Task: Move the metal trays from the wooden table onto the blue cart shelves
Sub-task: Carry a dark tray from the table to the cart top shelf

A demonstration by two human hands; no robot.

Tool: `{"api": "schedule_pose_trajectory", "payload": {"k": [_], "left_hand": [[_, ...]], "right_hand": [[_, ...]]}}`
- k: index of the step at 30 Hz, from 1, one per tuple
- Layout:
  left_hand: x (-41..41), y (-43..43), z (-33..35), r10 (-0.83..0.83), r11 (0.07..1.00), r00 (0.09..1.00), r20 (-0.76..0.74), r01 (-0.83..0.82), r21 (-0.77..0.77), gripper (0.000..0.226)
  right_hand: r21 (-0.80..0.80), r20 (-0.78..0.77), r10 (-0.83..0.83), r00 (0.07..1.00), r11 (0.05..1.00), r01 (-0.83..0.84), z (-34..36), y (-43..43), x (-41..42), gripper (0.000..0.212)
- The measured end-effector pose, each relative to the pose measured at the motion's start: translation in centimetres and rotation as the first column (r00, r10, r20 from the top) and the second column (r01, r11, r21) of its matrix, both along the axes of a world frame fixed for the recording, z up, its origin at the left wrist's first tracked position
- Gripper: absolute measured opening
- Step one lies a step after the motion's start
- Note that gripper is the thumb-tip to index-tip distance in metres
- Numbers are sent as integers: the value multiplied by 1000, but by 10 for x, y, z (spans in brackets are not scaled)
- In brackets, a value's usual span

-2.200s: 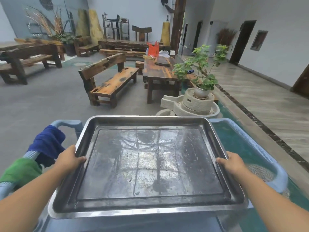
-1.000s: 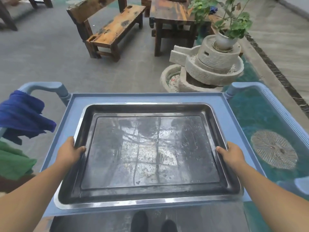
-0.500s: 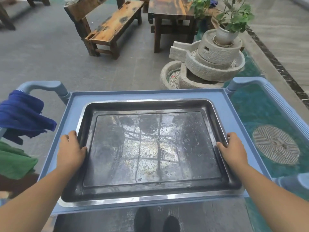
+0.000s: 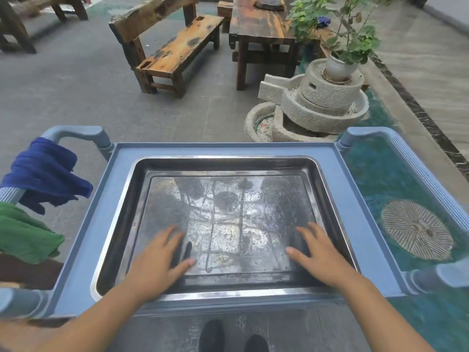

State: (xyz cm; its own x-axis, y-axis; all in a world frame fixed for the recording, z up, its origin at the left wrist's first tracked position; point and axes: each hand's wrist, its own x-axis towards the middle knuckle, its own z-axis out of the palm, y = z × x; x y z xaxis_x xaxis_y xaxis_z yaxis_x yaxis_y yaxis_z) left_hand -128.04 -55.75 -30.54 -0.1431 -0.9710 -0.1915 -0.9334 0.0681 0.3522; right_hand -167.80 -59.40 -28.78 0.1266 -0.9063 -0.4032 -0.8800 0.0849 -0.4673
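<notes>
On the top shelf of the blue plastic cart (image 4: 360,212) sits the large rectangular metal tray (image 4: 228,174), flat, inside the shelf's raised rim, nearer the cart's near edge than its far one. Left of the cart, a dark blue cloth (image 4: 43,174) and a green cloth (image 4: 22,235) hang over its handle. Beyond the cart: stone millstone planter (image 4: 327,102), rough wooden bench (image 4: 175,49).

Left hand (image 4: 157,262) and right hand (image 4: 322,257) lie over the tray's near floor, fingers spread, gripping nothing. Whether the palms press the metal or hover just above it is hard to tell.

Step judged: placing finished, hands letting go. Next move calls for lifting both hands clear and turning back to the wooden table for another tray; lower shelves are hidden from view.
</notes>
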Motion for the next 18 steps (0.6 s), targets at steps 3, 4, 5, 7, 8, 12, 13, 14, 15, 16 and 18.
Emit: {"api": "schedule_pose_trajectory", "payload": {"k": [3,4,5,7,8,12,13,14,15,16,18], "left_hand": [[-14,26,-8,-98,993,991,88,92,70,92],[-17,31,-10,-120,990,985,124,110,91,94],[-18,34,-12,-129,987,981,148,113,115,97],[-17,36,-12,-147,981,974,173,121,154,104],[-17,36,-12,-166,977,969,184,136,164,108],[-19,37,-11,-197,972,956,216,162,169,113],[-20,37,-12,-191,974,954,229,156,163,113],[-20,38,-13,-181,978,953,243,148,150,113],[-22,40,-14,-168,981,953,253,138,135,113],[-23,42,-15,-154,985,954,258,127,121,112],[-27,45,-18,-133,988,957,257,108,110,111]], "right_hand": [[139,-97,55,994,989,-41,-10,23,10,115],[158,-136,82,987,986,-60,-15,30,14,119],[170,-169,112,979,982,-82,-18,35,17,123],[188,-209,157,965,975,-118,-22,41,21,127],[200,-213,173,962,971,-130,-22,41,21,129],[229,-220,239,946,955,-188,-21,38,17,131],[228,-223,248,943,954,-197,-21,38,16,130],[228,-223,255,941,952,-204,-22,38,16,130],[233,-221,261,940,950,-209,-22,38,16,130],[239,-215,262,941,948,-209,-22,36,15,131],[249,-197,255,947,947,-203,-22,31,13,131]]}}
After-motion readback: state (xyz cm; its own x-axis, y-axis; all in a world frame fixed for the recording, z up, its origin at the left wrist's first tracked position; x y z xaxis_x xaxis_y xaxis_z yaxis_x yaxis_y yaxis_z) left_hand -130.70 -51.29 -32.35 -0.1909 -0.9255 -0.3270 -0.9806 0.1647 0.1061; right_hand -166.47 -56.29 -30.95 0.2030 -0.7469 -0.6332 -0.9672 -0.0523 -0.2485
